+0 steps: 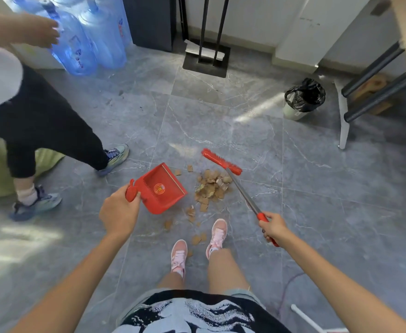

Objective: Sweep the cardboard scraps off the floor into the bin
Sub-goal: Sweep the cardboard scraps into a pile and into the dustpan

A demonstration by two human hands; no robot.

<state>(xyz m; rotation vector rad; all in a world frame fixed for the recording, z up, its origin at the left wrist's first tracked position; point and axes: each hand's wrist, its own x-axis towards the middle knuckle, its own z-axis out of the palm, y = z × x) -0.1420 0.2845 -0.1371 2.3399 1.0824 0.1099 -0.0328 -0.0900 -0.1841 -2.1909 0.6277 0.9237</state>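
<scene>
Two tools frame the main heap of brown cardboard scraps (211, 188) on the grey marbled tile floor (317, 188): the red plastic dustpan (161, 188) sits just to its left with its open lip turned toward the heap, and the red bristle head of the metal-handled broom (222, 162) rests on the heap's far side. The left hand (119, 211) has its fingers (134, 195) curled tight around the dustpan's stubby handle; the right hand (273, 228) has its fingers closed around the broom's red grip. The broom's long axis runs from that hand up and leftward, past the heap's right edge. My judgement is that the coming stroke must drag leftward and toward the wearer, into the pan's lip. Loose scraps also trail toward the pink shoes (217, 233). The black-lined white bin (303, 98) stands well apart, toward the floor's far right corner
</scene>
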